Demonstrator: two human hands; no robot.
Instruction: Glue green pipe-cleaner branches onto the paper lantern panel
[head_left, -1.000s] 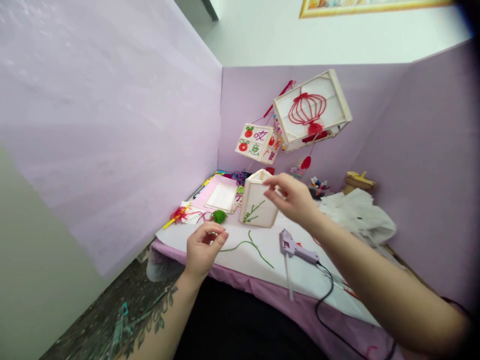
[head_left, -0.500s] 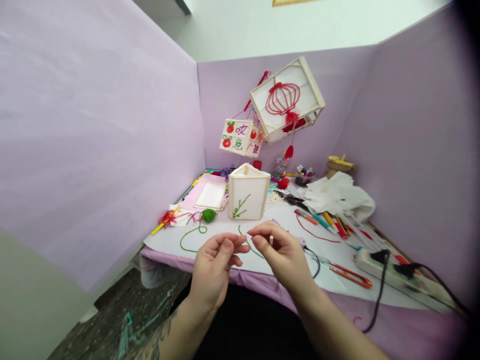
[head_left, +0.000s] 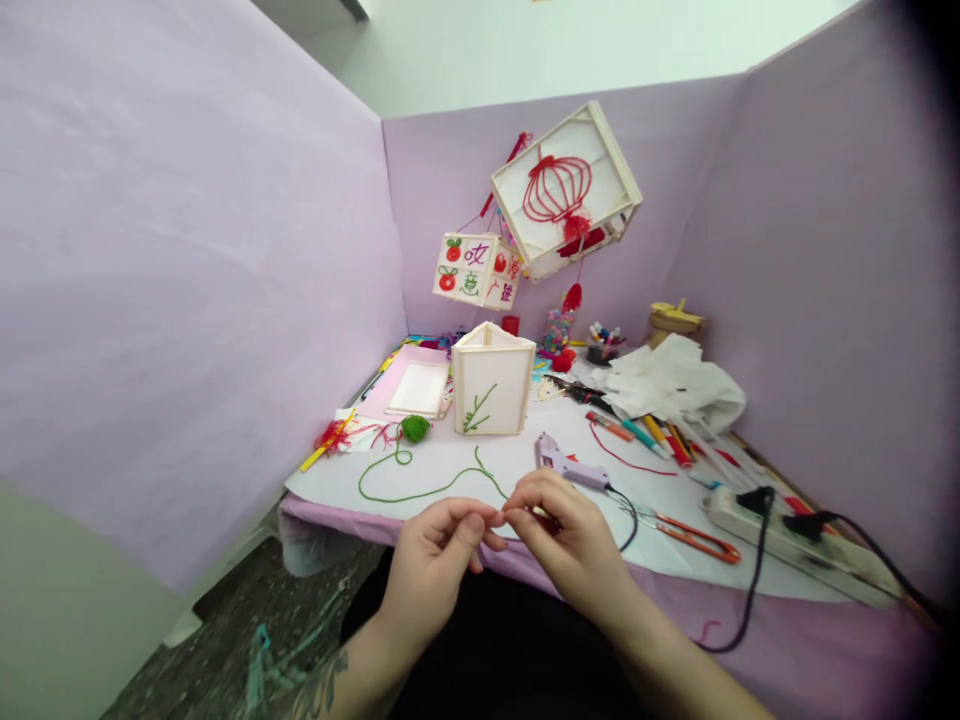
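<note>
Close to the table's front edge, my left hand [head_left: 442, 555] and my right hand [head_left: 566, 545] meet fingertip to fingertip. Both are closed in a pinch; whatever lies between the fingers is too small to make out. Green yarn [head_left: 405, 497] curves over the white paper from a green ball of yarn [head_left: 415, 429], and one strand runs toward my fingers. Beyond my hands stands a three-sided white lantern [head_left: 504, 385] with a pale frame and a green branch pattern [head_left: 477, 410] on its front. A lilac glue gun [head_left: 570, 466] lies just past my right hand.
Orange-handled snips [head_left: 697, 543], a power strip [head_left: 795, 545] with black cords, several markers [head_left: 654, 435] and crumpled white paper [head_left: 671, 380] lie on the right. A white framed panel [head_left: 418, 388] lies at left. Two decorated lanterns [head_left: 566, 190] hang behind. Lilac walls [head_left: 300, 250] enclose the table.
My hands have lowered slightly and their fingertips have come together. The glue gun and more of the green yarn now show past them. The view has shifted a little.
</note>
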